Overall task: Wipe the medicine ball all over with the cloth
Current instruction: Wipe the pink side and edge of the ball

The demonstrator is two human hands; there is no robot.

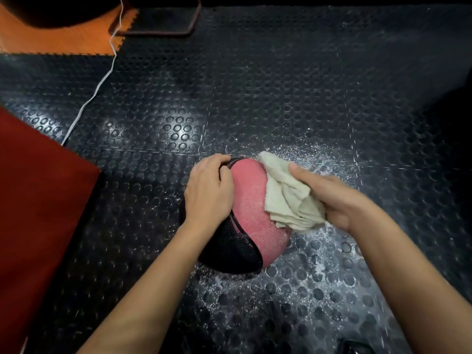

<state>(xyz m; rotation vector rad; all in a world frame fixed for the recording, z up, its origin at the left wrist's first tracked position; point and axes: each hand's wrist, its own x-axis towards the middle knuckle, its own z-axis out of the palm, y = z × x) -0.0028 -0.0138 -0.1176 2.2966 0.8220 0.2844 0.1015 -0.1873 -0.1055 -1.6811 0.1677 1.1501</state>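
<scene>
A pink and black medicine ball (251,210) rests on the dark studded rubber floor (281,85) in the lower middle of the head view. My left hand (208,191) lies on the ball's upper left side, fingers curled over its top edge. My right hand (329,198) holds a crumpled pale cloth (286,192) and presses it against the ball's upper right side. The ball's far right side is hidden under the cloth.
A red mat (38,200) lies at the left. An orange floor tile (63,34) and a dark metal frame (163,21) sit at the top left. A white cord (102,80) runs across the floor there. White dust speckles the floor around the ball.
</scene>
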